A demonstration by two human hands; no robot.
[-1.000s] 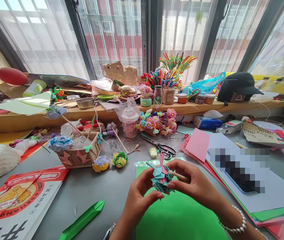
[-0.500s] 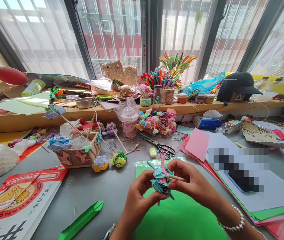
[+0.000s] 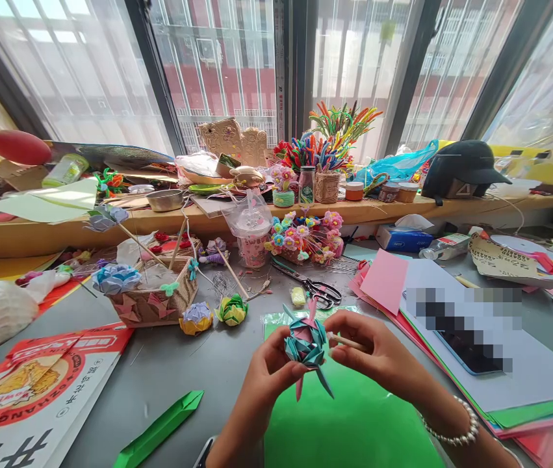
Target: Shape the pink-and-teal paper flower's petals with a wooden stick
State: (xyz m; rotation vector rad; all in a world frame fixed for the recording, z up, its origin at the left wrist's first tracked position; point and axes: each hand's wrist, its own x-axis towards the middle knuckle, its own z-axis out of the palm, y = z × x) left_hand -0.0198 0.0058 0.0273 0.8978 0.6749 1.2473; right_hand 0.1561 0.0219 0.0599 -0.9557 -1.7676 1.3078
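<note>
A teal and pink folded paper flower [image 3: 307, 342] is held just above a bright green sheet [image 3: 349, 422] near the table's front edge. My left hand [image 3: 269, 377] pinches the flower from the left and below. My right hand [image 3: 378, 354] holds a thin wooden stick [image 3: 347, 341] whose tip points into the flower's right side. A bead bracelet [image 3: 456, 437] circles my right wrist.
Scissors [image 3: 318, 290] lie just behind the flower. A paper basket [image 3: 154, 300] and two small paper flowers [image 3: 215, 315] stand to the left, a folded green strip [image 3: 159, 429] at the front left. Stacked coloured sheets and a phone [image 3: 466, 348] fill the right. The windowsill behind holds craft clutter.
My left hand has turned the flower and drawn it slightly left, so its pointed ends now hang down. The right hand has eased a little away, stick still at the flower.
</note>
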